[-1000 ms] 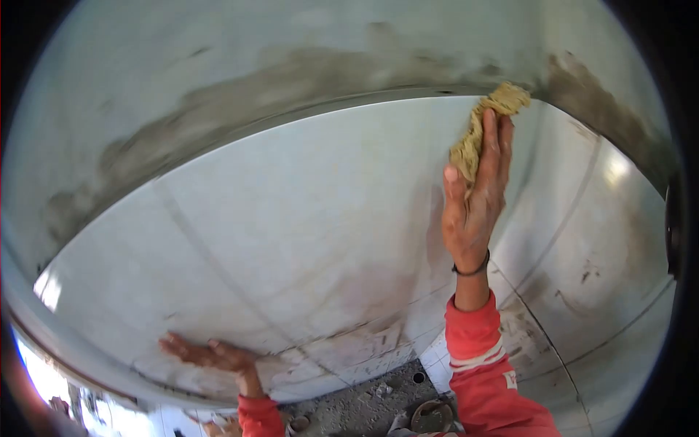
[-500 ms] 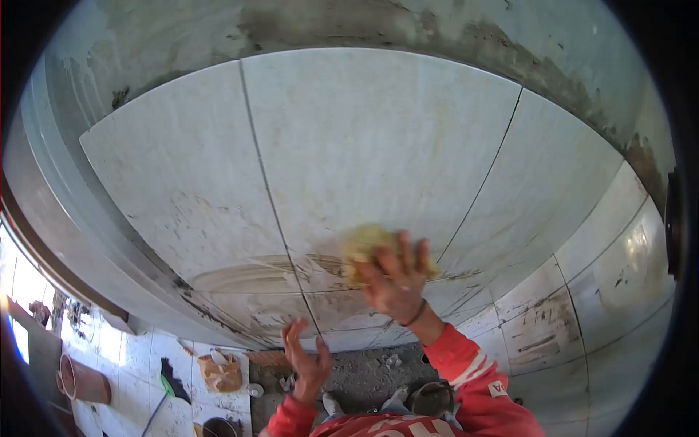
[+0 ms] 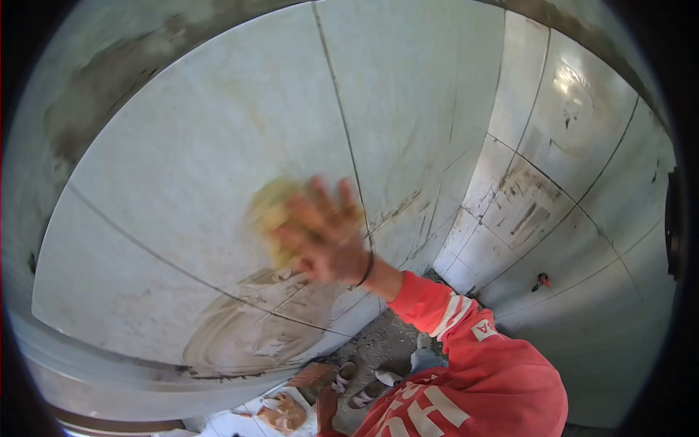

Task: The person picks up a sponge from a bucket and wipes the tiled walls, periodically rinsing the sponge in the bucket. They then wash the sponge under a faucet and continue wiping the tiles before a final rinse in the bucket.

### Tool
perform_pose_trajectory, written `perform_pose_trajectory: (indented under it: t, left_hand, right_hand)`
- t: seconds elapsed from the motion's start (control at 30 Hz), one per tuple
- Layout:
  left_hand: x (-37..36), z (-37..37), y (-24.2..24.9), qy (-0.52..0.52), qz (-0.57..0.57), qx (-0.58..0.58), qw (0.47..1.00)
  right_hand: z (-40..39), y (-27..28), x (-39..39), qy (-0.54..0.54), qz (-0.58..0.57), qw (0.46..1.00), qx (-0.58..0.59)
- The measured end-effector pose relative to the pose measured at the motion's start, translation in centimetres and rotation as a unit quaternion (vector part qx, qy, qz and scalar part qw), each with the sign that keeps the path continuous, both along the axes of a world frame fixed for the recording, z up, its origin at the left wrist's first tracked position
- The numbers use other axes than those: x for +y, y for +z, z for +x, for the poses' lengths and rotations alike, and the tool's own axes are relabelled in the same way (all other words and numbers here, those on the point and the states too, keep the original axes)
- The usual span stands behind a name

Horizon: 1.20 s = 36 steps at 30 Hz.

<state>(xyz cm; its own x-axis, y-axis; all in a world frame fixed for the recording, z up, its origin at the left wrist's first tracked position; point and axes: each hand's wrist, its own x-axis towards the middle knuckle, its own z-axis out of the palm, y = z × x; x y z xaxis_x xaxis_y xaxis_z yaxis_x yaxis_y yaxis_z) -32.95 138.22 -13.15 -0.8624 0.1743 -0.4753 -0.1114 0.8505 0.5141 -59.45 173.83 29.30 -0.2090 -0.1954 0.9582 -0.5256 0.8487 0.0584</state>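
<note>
My right hand (image 3: 328,237) presses a yellow sponge (image 3: 268,211) against the large pale wall tile (image 3: 240,116), with its fingers spread over the sponge. Both are smeared by motion. Below them, brown swirling smears (image 3: 218,331) mark the tile around the dark joint lines. My left hand (image 3: 326,406) hangs low at the bottom of the view, apart from the wall; its fingers do not show clearly.
On the right, a second tiled wall (image 3: 597,167) meets this one, with dirt patches and a small red-handled fitting (image 3: 541,282). Below lie a rough grey floor (image 3: 375,339), sandalled feet (image 3: 344,376) and a crumpled brown bag (image 3: 282,413) on white floor tiles.
The view has turned and tilted, bringing more of the right wall in. My right hand has moved the sponge across the tile. My left hand has dropped lower.
</note>
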Motion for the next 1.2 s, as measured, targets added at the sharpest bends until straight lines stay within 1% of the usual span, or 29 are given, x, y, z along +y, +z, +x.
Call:
perform_pose_trajectory:
  t: [0.03,0.07,0.13,0.17,0.2,0.23,0.27,0.3,0.33,0.37,0.4,0.43,0.5,0.53,0.6,0.67,0.7,0.73,0.77,0.83,0.87,0.93,0.97,1.0,1.03,1.07,1.1,1.17,1.2]
  left_hand:
    - [0.6,1.6,5.0,0.129,0.1,-0.02,0.986]
    - [1.0,2.3,8.8,0.256,0.195,-0.042,0.946]
    - [-2.3,3.7,7.8,0.244,0.172,0.068,0.952]
    - [-3.9,4.5,7.6,0.225,0.134,0.057,0.963]
    - [-2.6,3.4,9.9,0.159,0.146,0.287,0.933]
    - [-4.3,2.9,9.6,0.233,0.173,0.168,0.942]
    - [-1.1,0.2,16.1,0.238,0.231,0.258,0.908]
    - [1.6,-1.6,22.4,0.237,0.118,0.285,0.921]
    - [2.4,-3.2,24.2,0.233,0.15,0.358,0.891]
    - [4.3,-4.9,28.1,0.213,0.064,0.434,0.873]
    - [5.2,-7.0,30.4,0.17,0.065,0.527,0.83]
    - [5.8,-8.7,33.0,0.146,0.024,0.581,0.8]
    - [8.6,-12.0,37.8,0.135,-0.043,0.691,0.709]
    - [10.7,-14.0,39.9,0.139,-0.003,0.729,0.67]
    - [14.3,-17.7,42.6,0.116,0.023,0.794,0.596]
    - [17.1,-21.1,44.2,0.071,-0.004,0.842,0.535]
    - [19.1,-22.6,44.5,0.063,-0.009,0.839,0.54]
    - [21.1,-23.8,44.8,0.085,-0.038,0.848,0.522]
    - [22.7,-24.5,44.8,0.108,-0.067,0.856,0.501]
    - [24.7,-25.6,44.3,0.126,-0.09,0.853,0.498]
    - [25.3,-26.0,44.0,0.152,-0.107,0.851,0.492]
    - [25.7,-27.0,43.6,0.141,-0.128,0.847,0.496]
    - [26.3,-27.3,43.4,0.171,-0.133,0.843,0.491]
    - [26.8,-27.7,43.3,0.203,-0.138,0.84,0.485]
    - [27.0,-28.2,43.2,0.214,-0.191,0.831,0.476]
    - [26.9,-28.4,43.2,0.207,-0.196,0.829,0.481]
    - [26.5,-28.5,43.2,0.221,-0.206,0.828,0.473]
    - [26.3,-29.1,42.3,0.243,-0.201,0.826,0.467]
    - [26.6,-29.3,42.1,0.247,-0.195,0.827,0.466]
  right_hand:
    - [-0.5,-0.8,2.9,0.0,-0.076,0.997,-0.01]
    - [-1.0,-1.9,5.7,-0.08,-0.161,0.983,-0.04]
    - [-3.1,-7.5,10.5,-0.131,-0.384,0.913,-0.043]
    - [-3.6,-10.4,11.6,-0.133,-0.517,0.845,-0.01]
    - [-4.7,-14.9,12.6,-0.142,-0.62,0.771,-0.028]
    - [-5.4,-17.9,13.2,-0.146,-0.714,0.683,-0.041]
    - [-5.5,-17.7,13.4,-0.15,-0.717,0.679,-0.039]
    - [-6.1,-16.6,13.7,-0.137,-0.727,0.672,-0.025]
    - [-6.3,-15.2,13.8,-0.126,-0.735,0.666,-0.012]
    - [-6.0,-12.8,13.5,-0.137,-0.63,0.765,0.001]
    - [-4.1,-7.6,12.3,-0.147,-0.511,0.847,0.001]
    - [-3.2,-3.4,12.4,-0.137,-0.405,0.904,0.0]
    - [-3.1,2.9,13.4,-0.137,-0.321,0.937,0.01]
    - [-3.5,5.2,15.1,-0.143,-0.268,0.953,0.014]
    - [-4.5,8.8,19.7,-0.145,-0.253,0.956,0.03]
    - [-5.4,6.9,22.9,-0.15,-0.247,0.957,0.038]
    - [-5.8,3.9,23.8,-0.116,-0.354,0.928,0.031]
    - [-6.0,0.1,24.3,-0.082,-0.458,0.885,0.022]
    - [-5.9,-6.0,24.2,-0.11,-0.469,0.876,-0.008]
    - [-5.8,-17.6,22.3,-0.074,-0.588,0.805,-0.01]
    - [-5.8,-22.1,21.5,-0.096,-0.669,0.737,-0.023]
    - [-8.4,-37.0,22.6,-0.104,-0.833,0.541,-0.047]
    - [-9.2,-42.3,24.2,-0.108,-0.837,0.533,-0.052]
    - [-9.9,-46.7,26.3,-0.018,-0.895,0.442,-0.051]
    - [-9.5,-47.3,26.5,0.025,-0.919,0.39,-0.051]
    - [-9.0,-47.7,26.8,0.064,-0.939,0.334,-0.049]
    - [-8.6,-43.2,26.6,0.026,-0.92,0.386,-0.059]
    - [-6.5,-28.6,24.9,-0.101,-0.784,0.606,-0.086]
    - [-5.3,-24.1,23.6,-0.136,-0.703,0.69,-0.106]
